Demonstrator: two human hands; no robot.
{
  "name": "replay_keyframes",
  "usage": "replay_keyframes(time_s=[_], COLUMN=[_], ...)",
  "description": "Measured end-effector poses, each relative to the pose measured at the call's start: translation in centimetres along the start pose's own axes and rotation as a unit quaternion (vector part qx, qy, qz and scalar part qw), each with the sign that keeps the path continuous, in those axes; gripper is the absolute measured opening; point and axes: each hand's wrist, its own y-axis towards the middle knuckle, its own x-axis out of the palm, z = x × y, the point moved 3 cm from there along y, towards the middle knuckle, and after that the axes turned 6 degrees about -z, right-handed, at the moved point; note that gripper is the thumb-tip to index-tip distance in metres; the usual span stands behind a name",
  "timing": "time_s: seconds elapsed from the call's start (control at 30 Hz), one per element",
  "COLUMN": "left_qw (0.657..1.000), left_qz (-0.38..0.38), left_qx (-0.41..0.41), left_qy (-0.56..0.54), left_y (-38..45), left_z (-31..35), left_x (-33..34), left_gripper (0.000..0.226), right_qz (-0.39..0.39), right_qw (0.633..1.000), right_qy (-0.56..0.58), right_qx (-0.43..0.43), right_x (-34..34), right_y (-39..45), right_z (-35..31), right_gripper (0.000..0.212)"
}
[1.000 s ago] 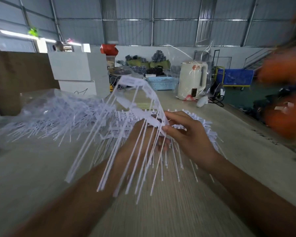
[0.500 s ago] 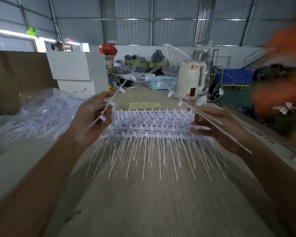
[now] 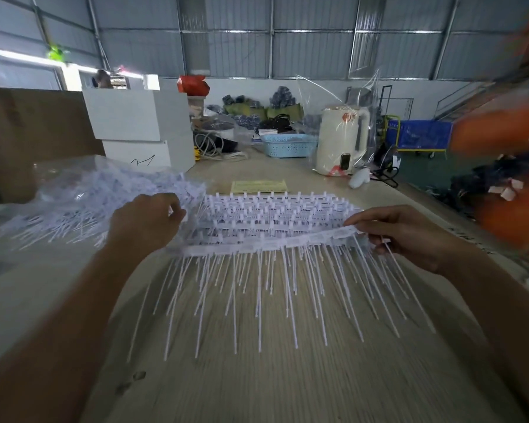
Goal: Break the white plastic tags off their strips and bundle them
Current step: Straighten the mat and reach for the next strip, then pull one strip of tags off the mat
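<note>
- Hands hold a stack of tag strips [image 3: 272, 236] over the desk [image 3: 257, 377]
- left hand [image 3: 144, 222] fingers curled on its left end
- right hand [image 3: 409, 233] fingers pinch the right end

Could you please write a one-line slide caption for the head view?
Both hands, left hand and right hand, hold a stack of white tag strips above the table.

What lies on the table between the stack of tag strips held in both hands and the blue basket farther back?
In the head view, a yellow paper sheet lies flat on the table, just behind the tag strips and before the blue basket; otherwise bare tabletop.
</note>
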Motion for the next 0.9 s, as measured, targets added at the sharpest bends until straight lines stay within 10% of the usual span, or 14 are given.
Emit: replay_keyframes(time_s=[0.1,0.5,0.9], left_qw=[0.994,0.909,0.885], left_qz=[0.068,-0.074,0.223], left_qx=[0.083,0.315,0.398], left_qy=[-0.032,-0.264,-0.09], left_y=[-1.4,-7.5,-8.3], left_z=[3.2,15.3,16.7], left_x=[-0.9,1.8,-2.9], left_gripper=[0.02,0.032,0.034], right_qz=[-0.01,-0.042,-0.072], right_qw=[1.0,0.994,0.986], right_qy=[-0.023,0.004,0.095], right_qx=[0.001,-0.103,-0.121], right_x=[0.7,5.4,5.4], right_y=[-0.2,0.0,-0.7], right_z=[-0.3,-3.4,-4.8], right_gripper=[0.03,0.023,0.023])
